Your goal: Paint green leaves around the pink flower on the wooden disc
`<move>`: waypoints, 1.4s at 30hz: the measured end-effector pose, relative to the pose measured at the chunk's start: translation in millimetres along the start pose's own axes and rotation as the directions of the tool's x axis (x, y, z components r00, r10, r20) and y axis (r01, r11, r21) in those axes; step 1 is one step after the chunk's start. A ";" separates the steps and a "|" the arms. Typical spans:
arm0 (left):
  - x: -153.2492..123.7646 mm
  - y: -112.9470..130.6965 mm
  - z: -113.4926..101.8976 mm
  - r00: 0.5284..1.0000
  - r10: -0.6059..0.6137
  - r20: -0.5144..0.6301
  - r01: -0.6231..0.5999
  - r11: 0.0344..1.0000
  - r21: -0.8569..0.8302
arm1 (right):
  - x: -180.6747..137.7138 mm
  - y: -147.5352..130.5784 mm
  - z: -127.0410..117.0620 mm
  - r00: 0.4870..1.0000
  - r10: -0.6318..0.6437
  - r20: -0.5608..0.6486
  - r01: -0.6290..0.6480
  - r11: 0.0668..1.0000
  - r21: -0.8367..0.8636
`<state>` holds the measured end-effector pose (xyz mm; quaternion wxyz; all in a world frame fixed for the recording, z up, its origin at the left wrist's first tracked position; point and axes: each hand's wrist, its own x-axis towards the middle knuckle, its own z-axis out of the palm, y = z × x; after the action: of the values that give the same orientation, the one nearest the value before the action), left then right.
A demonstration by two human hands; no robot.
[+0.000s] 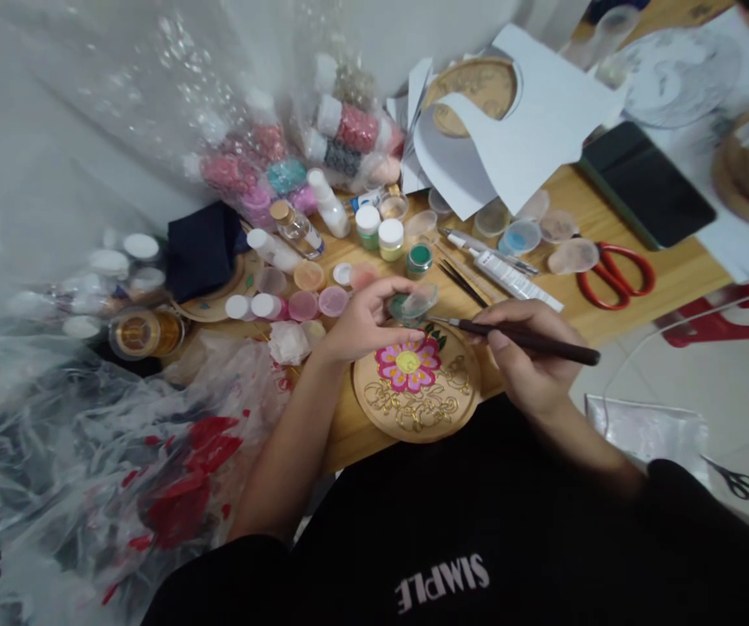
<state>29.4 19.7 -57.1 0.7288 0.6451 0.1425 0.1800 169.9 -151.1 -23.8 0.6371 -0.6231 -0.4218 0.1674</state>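
Observation:
A round wooden disc (414, 409) with gold outlines and a pink-and-yellow flower lies at the table's near edge. My right hand (531, 356) is closed on a dark brush (531, 341), whose tip points left toward a small clear pot. My left hand (365, 322) grips that pot (414, 304), which holds green colour, just above the disc's top rim.
Small colour pots and jars (381, 235) crowd the table behind the disc. Red-handled scissors (615, 274) lie to the right near a dark phone (648, 183) and white paper (531, 130). Clear plastic bags (88, 417) fill the left. Small scissors (732, 478) lie on the floor.

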 end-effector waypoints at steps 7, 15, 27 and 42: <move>0.0 -3.9 -0.5 1.000 0.016 0.014 -0.016 1.000 -0.025 | 8.6 1.8 6.3 0.998 0.059 0.020 -0.060 0.997 0.051; -1.7 -7.2 -1.3 0.999 0.021 0.028 -0.020 0.999 -0.045 | 13.8 14.0 16.7 0.958 0.283 -0.032 -0.262 0.920 0.291; 0.0 2.4 1.0 1.000 -0.010 0.025 0.011 0.999 -0.039 | 21.0 18.0 8.7 0.929 0.371 0.005 -0.332 0.824 0.459; -0.5 2.1 1.4 1.000 -0.001 0.027 0.004 0.996 -0.091 | -8.0 16.0 -21.2 0.952 0.277 -0.127 -0.251 0.950 0.186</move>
<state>29.5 18.4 -54.8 0.7596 0.6133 0.1251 0.1766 186.1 -168.1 -38.6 0.6893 -0.6290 -0.2691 0.2383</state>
